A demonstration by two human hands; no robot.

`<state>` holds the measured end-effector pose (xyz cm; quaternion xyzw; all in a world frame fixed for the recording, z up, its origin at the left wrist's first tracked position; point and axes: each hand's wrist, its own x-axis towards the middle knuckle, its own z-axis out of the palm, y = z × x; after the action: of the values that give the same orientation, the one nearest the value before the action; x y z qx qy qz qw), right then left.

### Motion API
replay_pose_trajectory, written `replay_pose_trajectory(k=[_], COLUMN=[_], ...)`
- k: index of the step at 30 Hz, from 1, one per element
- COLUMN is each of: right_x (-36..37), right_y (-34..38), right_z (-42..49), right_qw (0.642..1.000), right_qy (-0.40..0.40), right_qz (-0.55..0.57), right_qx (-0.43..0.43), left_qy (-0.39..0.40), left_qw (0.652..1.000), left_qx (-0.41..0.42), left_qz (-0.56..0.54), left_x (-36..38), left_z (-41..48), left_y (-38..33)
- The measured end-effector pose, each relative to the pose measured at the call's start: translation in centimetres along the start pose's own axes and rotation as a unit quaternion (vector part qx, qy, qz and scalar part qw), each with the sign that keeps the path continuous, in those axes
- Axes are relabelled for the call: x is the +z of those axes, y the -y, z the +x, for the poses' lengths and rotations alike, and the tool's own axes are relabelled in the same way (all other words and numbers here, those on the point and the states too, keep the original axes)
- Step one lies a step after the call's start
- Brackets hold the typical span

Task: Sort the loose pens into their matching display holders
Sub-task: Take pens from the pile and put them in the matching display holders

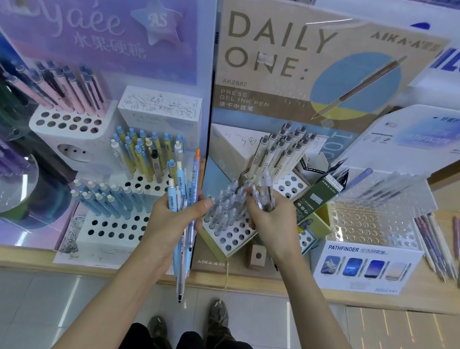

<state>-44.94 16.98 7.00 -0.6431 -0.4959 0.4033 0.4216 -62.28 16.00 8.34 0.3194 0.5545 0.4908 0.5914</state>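
Head view — grey pens (225, 207) in holder (239, 233)

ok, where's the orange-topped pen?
Head view, left of centre: the orange-topped pen stands tallest in the bundle the left hand holds, beside the DAILY ONE board's left edge.

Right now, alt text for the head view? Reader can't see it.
A person's left hand grips a bundle of mostly blue pens while the right hand holds clear pens above a white holder of greyish pens, in front of a DAILY ONE sign. Loose pens lie on the counter at far right.
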Motion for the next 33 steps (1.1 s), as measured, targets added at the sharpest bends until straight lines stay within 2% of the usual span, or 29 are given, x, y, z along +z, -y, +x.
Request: replay_pose_trajectory(k=[12, 20, 24, 28, 33], right_x=[-1.6, -0.9, -1.4, -1.9, -1.8], right_y=[-0.3, 0.1, -0.1, -0.4, -0.9], right_z=[-0.3, -0.1, -0.3, -0.5, -0.4], right_qw=[0.991, 0.986, 0.99, 0.99, 0.995], right_qy=[0.099, 0.103, 0.106, 0.141, 0.094], right_qz=[-0.052, -0.098, -0.061, 0.008, -0.013], right_qx=[-0.069, -0.091, -0.064, -0.028, -0.017], left_qy=[-0.006, 0.005, -0.013, -0.024, -0.034], left_qw=[1.0, 0.998, 0.995, 0.993, 0.993], left_qx=[0.006, 0.024, 0.034, 0.034, 0.028], left_qz=[-0.008, 0.06, 0.092, 0.115, 0.112], left_x=[-0.1, 1.0, 2.3, 2.9, 2.7], left_z=[0.2, -0.3, -0.8, -1.1, -1.2], left_y=[0.2, 0.9, 1.5, 1.7, 2.0])
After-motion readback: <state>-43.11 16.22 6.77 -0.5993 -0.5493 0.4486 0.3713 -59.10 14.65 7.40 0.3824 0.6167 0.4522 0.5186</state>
